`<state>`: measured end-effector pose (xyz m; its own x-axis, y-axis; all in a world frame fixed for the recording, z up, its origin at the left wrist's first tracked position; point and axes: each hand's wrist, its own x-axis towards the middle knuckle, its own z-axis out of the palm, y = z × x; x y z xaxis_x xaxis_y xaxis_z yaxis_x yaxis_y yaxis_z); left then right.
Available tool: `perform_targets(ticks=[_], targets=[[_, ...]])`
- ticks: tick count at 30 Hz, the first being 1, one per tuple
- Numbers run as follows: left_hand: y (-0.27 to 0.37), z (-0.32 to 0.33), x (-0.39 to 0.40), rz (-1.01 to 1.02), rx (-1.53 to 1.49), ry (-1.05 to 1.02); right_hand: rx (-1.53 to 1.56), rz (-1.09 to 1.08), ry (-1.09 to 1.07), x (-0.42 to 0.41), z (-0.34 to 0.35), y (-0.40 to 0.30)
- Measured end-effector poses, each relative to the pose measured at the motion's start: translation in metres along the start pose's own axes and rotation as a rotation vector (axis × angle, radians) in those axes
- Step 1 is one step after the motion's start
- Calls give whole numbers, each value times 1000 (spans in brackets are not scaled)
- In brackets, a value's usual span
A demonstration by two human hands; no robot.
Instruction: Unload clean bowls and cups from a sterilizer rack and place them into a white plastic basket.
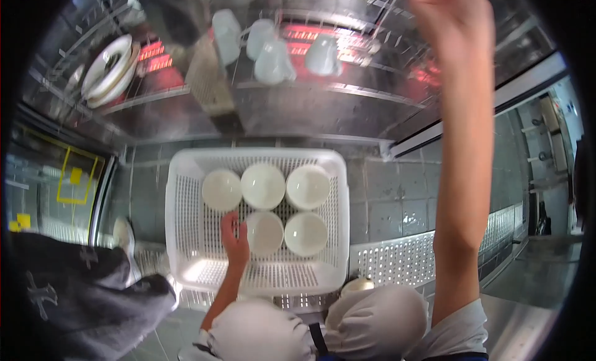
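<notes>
A white perforated plastic basket (342, 268) sits on the floor before me, with several round white bowls inside. My left hand (236, 240) reaches into it, fingers apart and nothing seen between them. Its thumb is at the left rim of the front middle bowl (265, 234), and I cannot tell if they touch. Just beyond the fingertips is the back left bowl (222, 190). Raised toward the steel cabinet, my right hand (451, 16) is blurred and cut off by the top edge. Whether it holds something is hidden.
Wire racks in the cabinet carry several white cups or jugs (274, 63) and stacked plates (109, 72) near glowing red heaters. A grey, blurred upright object (209, 81) crosses the front. Glass doors flank the opening. At left are a person's dark-clothed leg (93, 291) and shoe (123, 237).
</notes>
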<state>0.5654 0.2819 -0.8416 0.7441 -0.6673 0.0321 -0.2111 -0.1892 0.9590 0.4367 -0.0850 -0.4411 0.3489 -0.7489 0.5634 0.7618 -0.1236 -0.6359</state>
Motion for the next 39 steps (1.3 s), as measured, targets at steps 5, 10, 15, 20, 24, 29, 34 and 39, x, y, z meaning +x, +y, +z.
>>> perform_targets(ticks=[5, 10, 15, 20, 24, 29, 34, 39], targets=[[-4, -8, 2, 5, -12, 78, 89, 296, -51, -128, -20, 2], [9, -11, 7, -127, -127, 96, -752, 577, -502, -262, -20, 91], [19, -7, 5, -213, -290, 28, -1025, 361, -1052, -357, -15, 142], [10, -8, -2, -308, -566, -189, -1124, 153, -1436, -389, -23, 159], [-1, -4, -5, -286, -437, -221, -1098, 90, -1336, -351, -7, 151], [-5, 1, -3, -332, -468, -221, -1078, -533, -668, -165, 17, 95], [2, -1, -6, -335, -726, -259, -859, -316, -134, 45, 70, 65], [0, 1, -5, -335, -693, -240, -1068, 328, -808, 106, 96, 111]])
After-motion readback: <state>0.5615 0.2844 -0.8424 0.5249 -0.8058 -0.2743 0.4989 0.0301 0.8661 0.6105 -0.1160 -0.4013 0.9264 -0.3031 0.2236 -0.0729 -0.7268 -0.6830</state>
